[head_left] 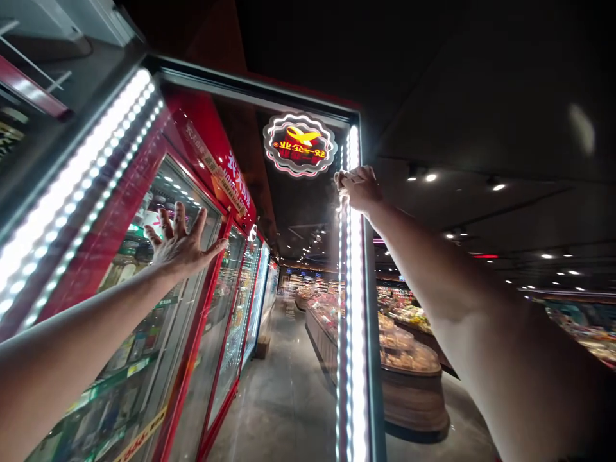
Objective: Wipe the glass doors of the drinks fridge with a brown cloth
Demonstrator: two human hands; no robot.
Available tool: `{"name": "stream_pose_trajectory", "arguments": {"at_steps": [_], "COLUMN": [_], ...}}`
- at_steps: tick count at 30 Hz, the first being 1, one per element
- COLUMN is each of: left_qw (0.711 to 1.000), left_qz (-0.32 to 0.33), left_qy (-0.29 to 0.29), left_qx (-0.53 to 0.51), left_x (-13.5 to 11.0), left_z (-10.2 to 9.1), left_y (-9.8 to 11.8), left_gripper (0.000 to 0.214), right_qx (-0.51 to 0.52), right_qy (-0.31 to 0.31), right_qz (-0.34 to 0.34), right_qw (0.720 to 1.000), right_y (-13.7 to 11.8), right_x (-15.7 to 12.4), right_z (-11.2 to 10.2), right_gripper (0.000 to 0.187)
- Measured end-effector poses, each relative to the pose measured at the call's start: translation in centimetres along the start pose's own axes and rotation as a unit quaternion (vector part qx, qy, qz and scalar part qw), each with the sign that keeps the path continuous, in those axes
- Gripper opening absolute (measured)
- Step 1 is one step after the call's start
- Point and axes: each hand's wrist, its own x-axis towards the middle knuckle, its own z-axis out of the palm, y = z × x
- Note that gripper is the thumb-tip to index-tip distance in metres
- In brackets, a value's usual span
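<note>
I have both arms raised in the view from the head camera. The bare, slender left forearm (91, 321) enters from 8 o'clock and slopes up toward 2. Near 9 o'clock of centre, the bare, five-fingered left hand (179, 253) is splayed with its back to me: four parted fingers (179, 218) fan from 10 to 1, and the thumb (216, 249) juts toward 2. The bare right arm (428, 282), broad in the foreground, reaches from 4 o'clock toward 10, its near part falling into shadow. At its far end, near 2 o'clock, the bare right hand (362, 189) has its fingers curled toward 9, tips hard to make out.
</note>
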Motion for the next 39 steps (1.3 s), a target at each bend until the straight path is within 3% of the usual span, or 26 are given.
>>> {"name": "stream_pose_trajectory", "arguments": {"at_steps": [5,12,15,18,21,25,29,32,35,39], "left_qw": [1.000,1.000,0.999,0.999,0.999,0.997,0.998,0.999,0.999,0.998], "left_qz": [-0.013,0.019,0.040,0.039,0.043,0.063,0.054,0.034,0.011,-0.021], "left_qy": [0.000,0.014,0.019,0.010,-0.003,0.002,-0.023,-0.038,-0.051,-0.064], "left_qx": [-0.005,-0.005,-0.004,-0.005,-0.016,-0.035,-0.025,-0.013,-0.005,-0.008], "left_x": [0.1,-0.3,-0.6,-0.6,-0.6,-1.3,-2.5,-2.9,-2.8,-2.7], "left_z": [0.2,0.6,0.7,0.9,0.9,0.7,0.6,0.8,1.1,1.4], "left_y": [0.1,0.0,0.0,0.0,-0.1,-0.1,0.6,1.2,1.5,1.8], "left_gripper": [0.103,0.094,0.090,0.094,0.099,0.099,0.096,0.094,0.103,0.114], "right_qx": [-0.057,-0.042,-0.031,-0.024,0.001,0.045,0.090,0.100,0.083,0.045], "right_qy": [-0.019,-0.072,-0.080,-0.055,-0.008,-0.002,-0.009,-0.033,-0.041,-0.011], "right_qz": [-0.039,-0.012,-0.005,-0.006,0.008,0.029,-0.017,-0.097,-0.144,-0.064], "right_qw": [0.997,0.996,0.996,0.998,1.000,0.999,0.996,0.990,0.985,0.997], "right_y": [-1.2,-4.3,-4.8,-4.4,-3.7,-4.5,-7.6,-9.0,-7.8,-3.6], "right_x": [-6.3,-17.7,-20.2,-18.9,-15.0,-11.5,-13.2,-15.5,-15.3,-11.1], "right_z": [1.4,3.6,4.5,5.4,6.3,7.6,8.3,8.1,7.4,6.3], "right_gripper": [0.047,0.063,0.064,0.062,0.057,0.056,0.061,0.065,0.063,0.060]}}
